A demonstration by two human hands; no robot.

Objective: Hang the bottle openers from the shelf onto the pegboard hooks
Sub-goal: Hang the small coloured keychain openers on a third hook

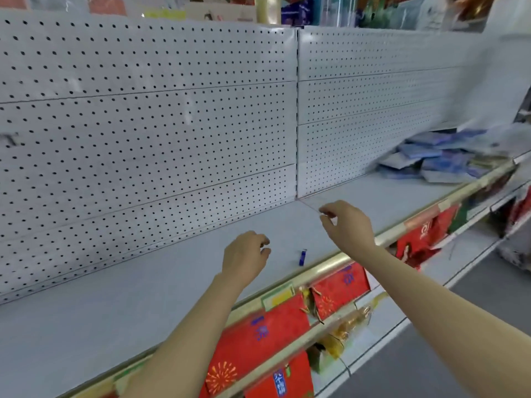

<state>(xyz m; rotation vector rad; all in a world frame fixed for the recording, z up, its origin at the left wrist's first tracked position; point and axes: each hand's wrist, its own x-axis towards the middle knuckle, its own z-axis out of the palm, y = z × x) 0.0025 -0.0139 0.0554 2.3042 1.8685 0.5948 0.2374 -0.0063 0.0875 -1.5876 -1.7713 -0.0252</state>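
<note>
A small blue bottle opener [302, 257] lies on the grey shelf [161, 285], close to its gold front rail. My left hand [244, 258] hovers just left of it, fingers loosely curled with nothing in them. Above the shelf and to the right of the opener, my right hand [346, 225] is raised with thumb and forefinger pinched on a tiny shiny piece [324, 215]; it is too small to say what it is. The white pegboard [149, 124] behind the shelf is bare in front of me. A dark blurred hook [10, 138] sticks out at its far left.
A pile of blue and white packets [439, 163] lies on the shelf at the far right. Red and gold packets [267, 334] hang below the front rail. The grey floor [425, 357] shows at the lower right.
</note>
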